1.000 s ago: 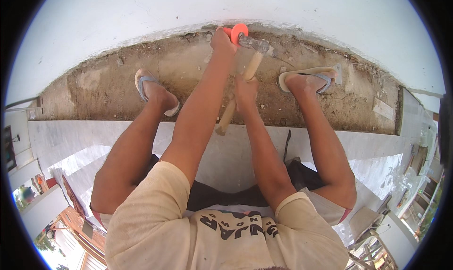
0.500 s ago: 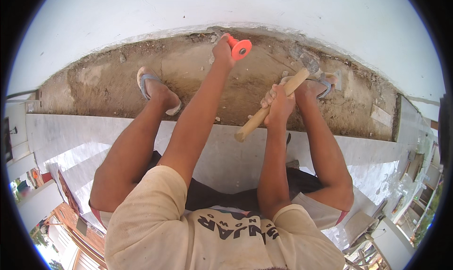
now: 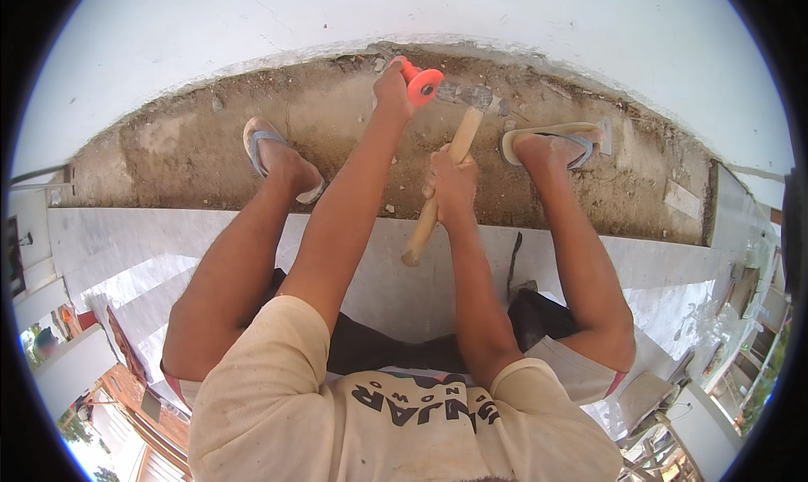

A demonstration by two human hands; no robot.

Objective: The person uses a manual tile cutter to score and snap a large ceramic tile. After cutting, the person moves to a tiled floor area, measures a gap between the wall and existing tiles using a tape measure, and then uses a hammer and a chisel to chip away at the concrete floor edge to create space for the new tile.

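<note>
My left hand (image 3: 392,90) is closed round the red grip of a chisel (image 3: 418,79), at the foot of the white wall. The round red guard and its dark striking end face toward me; the blade is hidden behind the hand. My right hand (image 3: 453,181) grips the wooden handle of a hammer (image 3: 467,134) near its middle. The worn grey hammer head is right beside the chisel's striking end, seemingly at or almost at contact. The handle's butt slants down toward me.
A strip of bare, crumbly ground (image 3: 337,137) runs along the white wall (image 3: 404,10), with small rubble bits on it. My sandalled feet stand on it, left (image 3: 263,145) and right (image 3: 560,141). A pale smooth slab (image 3: 404,271) edges the strip on my side.
The hammer has swung leftward, from beside my right foot to the chisel's end, and its handle stands steeper. My left hand and the chisel have shifted only slightly.
</note>
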